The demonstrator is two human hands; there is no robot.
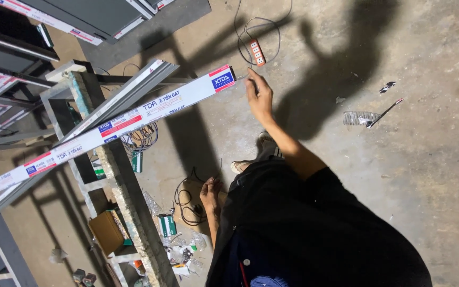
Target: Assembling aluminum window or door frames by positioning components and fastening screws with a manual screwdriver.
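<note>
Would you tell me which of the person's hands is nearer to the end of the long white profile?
Right. The right hand reaches up beside the end of the white profile; the left hand hangs lower, by black cables.

You look down on a bare grey concrete floor (pixel 426 175), stained and scuffed, under hard light that throws a long dark shadow (pixel 336 69) across it. A worn metal rack (pixel 128 196) stands at left, dark panels (pixel 96 16) stacked beyond.
</note>
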